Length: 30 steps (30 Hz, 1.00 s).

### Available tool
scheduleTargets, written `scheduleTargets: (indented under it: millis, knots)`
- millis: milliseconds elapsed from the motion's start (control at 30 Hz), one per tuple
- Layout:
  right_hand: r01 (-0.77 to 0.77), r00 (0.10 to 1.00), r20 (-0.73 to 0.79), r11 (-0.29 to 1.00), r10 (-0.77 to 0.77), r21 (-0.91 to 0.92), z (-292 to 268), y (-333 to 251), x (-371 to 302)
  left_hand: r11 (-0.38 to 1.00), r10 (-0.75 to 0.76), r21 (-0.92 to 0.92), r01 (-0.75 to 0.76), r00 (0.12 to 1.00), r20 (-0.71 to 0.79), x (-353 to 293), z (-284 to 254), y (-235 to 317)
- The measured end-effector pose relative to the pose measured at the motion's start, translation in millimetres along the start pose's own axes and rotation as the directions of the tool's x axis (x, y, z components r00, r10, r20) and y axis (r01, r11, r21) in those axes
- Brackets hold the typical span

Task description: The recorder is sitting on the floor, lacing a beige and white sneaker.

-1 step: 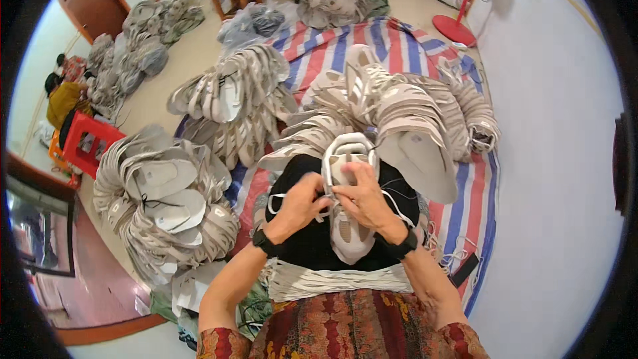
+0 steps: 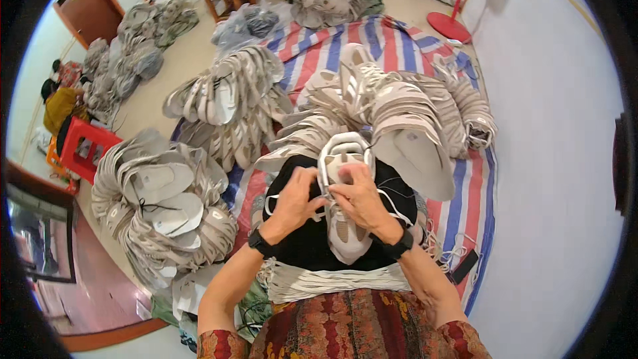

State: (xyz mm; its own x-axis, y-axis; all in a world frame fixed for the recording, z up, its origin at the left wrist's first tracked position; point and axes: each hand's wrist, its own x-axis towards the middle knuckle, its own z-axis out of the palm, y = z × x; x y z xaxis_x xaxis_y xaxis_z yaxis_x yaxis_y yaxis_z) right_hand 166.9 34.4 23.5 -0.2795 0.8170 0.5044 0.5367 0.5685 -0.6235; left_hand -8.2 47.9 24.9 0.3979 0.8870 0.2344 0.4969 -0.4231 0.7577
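Observation:
On the black cloth (image 2: 292,239) over my lap lies a beige and white shoe upper (image 2: 349,242), its toe pointing at me and its padded collar away. My right hand (image 2: 364,205) grips it at the lacing, with the thumb on the tongue. At the upper's left edge, my left hand (image 2: 292,203) has its fingers bent and closed around a white shoelace (image 2: 269,209); the fingertips are partly hidden. Another stretch of lace loops out on the right, beside my right hand. A bundle of white laces (image 2: 339,281) lies across my waist.
Stacked shoe uppers (image 2: 405,116) stand just ahead on a striped sheet (image 2: 319,53), with more piles (image 2: 166,186) at left. A black phone-like object (image 2: 464,266) lies at right, near the wall (image 2: 551,159). Far left, a person (image 2: 61,108) sits near a red stool (image 2: 90,149).
My left fingers have risen slightly along the upper's edge. The right hand keeps its grip on the upper. The whole view has shifted a little.

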Motion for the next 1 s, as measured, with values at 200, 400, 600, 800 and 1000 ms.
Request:
scheduleTargets:
  millis: [200, 400, 600, 800, 1000]
  knots:
    - [-0.060, 0.998, -0.019, 0.990, 0.058, -0.126, 12, -6, 2, 0.957, 0.231, 0.119, -0.265, 0.941, 0.246, 25, -18, -16]
    - [0.138, 0.988, 0.107, 0.946, -0.111, -0.293, 9, -4, 7, 0.956, 0.242, 0.102, -0.274, 0.937, 0.252, 26, -14, -15]
    - [-0.194, 0.976, -0.105, 0.981, 0.191, -0.012, -73, -15, 17, 0.940, 0.339, 0.007, -0.341, 0.937, 0.083, 30, -15, 10]
    - [-0.391, 0.914, 0.060, 0.830, 0.402, 0.398, -86, 29, 13, 0.892, 0.430, -0.183, -0.414, 0.901, 0.061, 46, 23, 17]
    - [0.082, 0.913, 0.400, 0.997, -0.080, 0.013, -71, 58, 18, 0.963, 0.013, -0.268, -0.014, 1.000, -0.007, 49, 40, 33]
